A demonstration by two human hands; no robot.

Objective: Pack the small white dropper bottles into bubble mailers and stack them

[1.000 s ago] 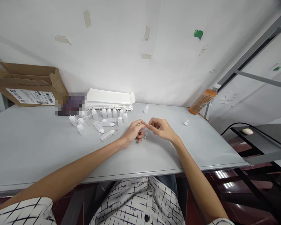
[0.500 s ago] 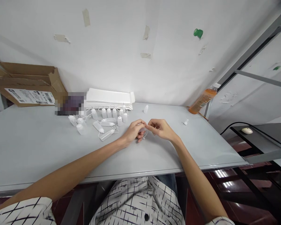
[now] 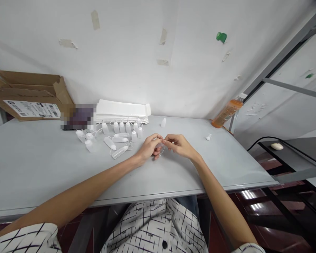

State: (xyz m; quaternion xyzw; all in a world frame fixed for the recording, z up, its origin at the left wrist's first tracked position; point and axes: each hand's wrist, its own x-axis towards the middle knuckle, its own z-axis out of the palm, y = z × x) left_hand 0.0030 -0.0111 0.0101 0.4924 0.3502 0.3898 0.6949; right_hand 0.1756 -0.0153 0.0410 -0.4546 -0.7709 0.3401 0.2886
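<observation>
Over the middle of the grey table, my left hand (image 3: 148,148) is closed around a small translucent squeeze bottle (image 3: 159,144), mostly covered by the fingers. A thin white strap (image 3: 162,152) loops down from it. My right hand (image 3: 181,145) meets the left at the bottle's end, thumb and forefinger pinched together; what lies between those fingertips is hidden. Left of my hands, several similar bottles stand upright with thin-tipped tops, such as one bottle (image 3: 134,136), and others lie flat, like another bottle (image 3: 119,152). Behind my hands stands one bottle without a strap (image 3: 163,122).
A stack of white folded card (image 3: 122,107) lies against the wall. At the left back is an open cardboard box (image 3: 28,95) beside a blurred dark item (image 3: 80,116). An orange drink bottle (image 3: 228,111) leans at the right; a small white cap piece (image 3: 208,137) lies nearer.
Both hands stay together at the bottle, with the right fingers shifting only slightly. The whole view has moved a few pixels.
</observation>
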